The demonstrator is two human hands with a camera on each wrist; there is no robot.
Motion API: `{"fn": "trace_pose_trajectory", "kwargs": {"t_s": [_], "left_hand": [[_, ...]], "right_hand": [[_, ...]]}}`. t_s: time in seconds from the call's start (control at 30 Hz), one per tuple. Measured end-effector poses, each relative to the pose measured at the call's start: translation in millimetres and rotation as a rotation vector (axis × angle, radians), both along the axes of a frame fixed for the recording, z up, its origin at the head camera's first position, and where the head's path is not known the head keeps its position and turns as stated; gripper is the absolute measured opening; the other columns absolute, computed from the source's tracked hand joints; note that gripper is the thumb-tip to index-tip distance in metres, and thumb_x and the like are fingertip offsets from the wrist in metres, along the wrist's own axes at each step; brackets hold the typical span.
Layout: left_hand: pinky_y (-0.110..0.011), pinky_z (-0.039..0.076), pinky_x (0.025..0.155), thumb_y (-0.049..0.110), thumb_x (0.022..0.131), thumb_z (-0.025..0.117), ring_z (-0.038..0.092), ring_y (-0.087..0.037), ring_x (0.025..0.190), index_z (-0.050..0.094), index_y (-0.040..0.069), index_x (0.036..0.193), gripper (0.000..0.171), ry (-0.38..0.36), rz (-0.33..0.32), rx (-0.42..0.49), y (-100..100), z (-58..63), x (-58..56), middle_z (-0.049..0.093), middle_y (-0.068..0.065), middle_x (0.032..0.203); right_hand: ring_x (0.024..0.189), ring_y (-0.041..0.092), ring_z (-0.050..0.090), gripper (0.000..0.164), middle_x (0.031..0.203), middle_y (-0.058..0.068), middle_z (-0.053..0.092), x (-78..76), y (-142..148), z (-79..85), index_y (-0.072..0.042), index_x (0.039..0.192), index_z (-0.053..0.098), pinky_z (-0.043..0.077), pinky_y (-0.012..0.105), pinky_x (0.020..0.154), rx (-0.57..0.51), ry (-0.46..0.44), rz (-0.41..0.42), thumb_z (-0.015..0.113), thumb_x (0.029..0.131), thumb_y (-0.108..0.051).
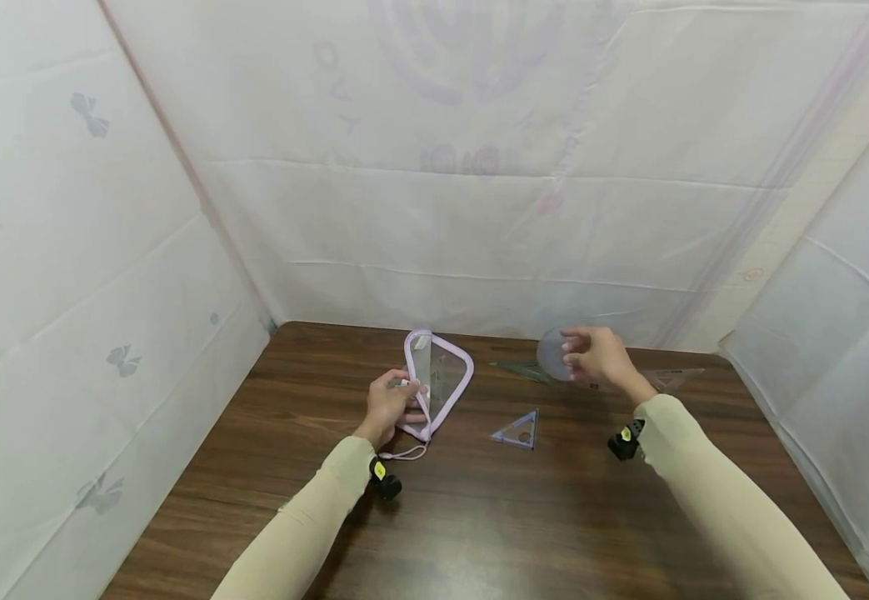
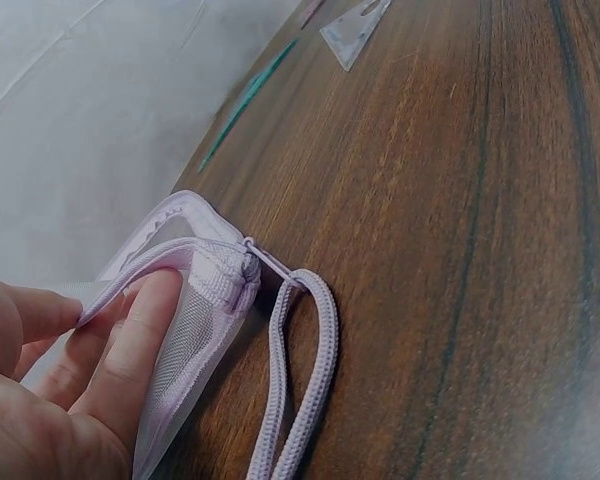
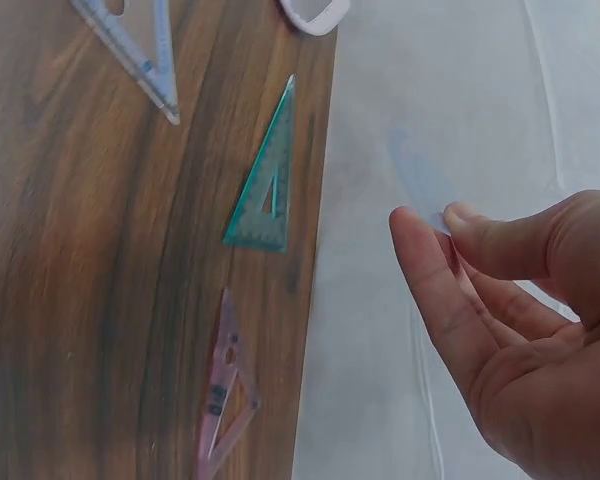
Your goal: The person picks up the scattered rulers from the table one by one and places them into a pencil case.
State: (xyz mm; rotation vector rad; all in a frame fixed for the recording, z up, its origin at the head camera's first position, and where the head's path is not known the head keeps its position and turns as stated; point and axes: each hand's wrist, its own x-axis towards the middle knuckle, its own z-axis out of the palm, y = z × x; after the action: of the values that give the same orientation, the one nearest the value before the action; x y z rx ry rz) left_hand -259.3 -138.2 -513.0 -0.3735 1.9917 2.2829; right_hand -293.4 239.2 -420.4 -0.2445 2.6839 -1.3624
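Sleeves (image 1: 307,521) fill my feed's foreground; the left hand (image 1: 389,406) pinches a pouch (image 1: 466,377) on the tabletop (image 1: 479,508), the right hand (image 1: 599,357) a raised disc (image 1: 551,357). I judge this packing; next likely calls for guiding disc to pouch.

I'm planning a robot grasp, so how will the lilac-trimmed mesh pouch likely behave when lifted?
The mesh pouch will probably flex easily: its edge bows where the left hand holds it open. It's likely light for its size, being mostly see-through mesh. The thicker lilac trim may keep the outline somewhat.
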Motion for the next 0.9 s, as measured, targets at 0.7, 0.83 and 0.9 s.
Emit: {"fn": "trace_pose_trajectory", "kwargs": {"t_s": [0.7,0.83,0.9], "left_hand": [[-0.050,0.065,0.067,-0.003,0.098,0.063,0.073,-0.031,0.086,0.056,-0.003,0.118,0.021,0.023,-0.007,-0.035,4,1.7,-4.1,0.071,-0.027,0.111],[-0.049,0.065,0.068,-0.003,0.098,0.064,0.073,-0.030,0.085,0.057,-0.003,0.119,0.022,0.025,-0.001,-0.037,4,0.9,-6.8,0.071,-0.027,0.111],[-0.049,0.065,0.068,-0.003,0.097,0.064,0.073,-0.029,0.082,0.057,-0.003,0.120,0.024,0.026,0.003,-0.034,4,0.1,-7.6,0.072,-0.027,0.109]], "right_hand": [[0.086,0.029,0.073,0.052,0.125,0.026,0.064,-35.0,-54,5.4,-0.001,0.147,0.052,0.064,0.051,0.079,-0.144,-0.044,0.036,0.065,0.097,0.006],[0.084,0.031,0.073,0.051,0.122,0.027,0.066,-41.8,-66,4.2,0.000,0.145,0.053,0.063,0.055,0.081,-0.145,-0.024,0.054,0.065,0.096,0.007],[0.084,0.030,0.073,0.051,0.122,0.027,0.066,-44.8,-73,2.1,0.000,0.145,0.054,0.064,0.052,0.079,-0.145,-0.026,0.053,0.066,0.096,0.007]]}}
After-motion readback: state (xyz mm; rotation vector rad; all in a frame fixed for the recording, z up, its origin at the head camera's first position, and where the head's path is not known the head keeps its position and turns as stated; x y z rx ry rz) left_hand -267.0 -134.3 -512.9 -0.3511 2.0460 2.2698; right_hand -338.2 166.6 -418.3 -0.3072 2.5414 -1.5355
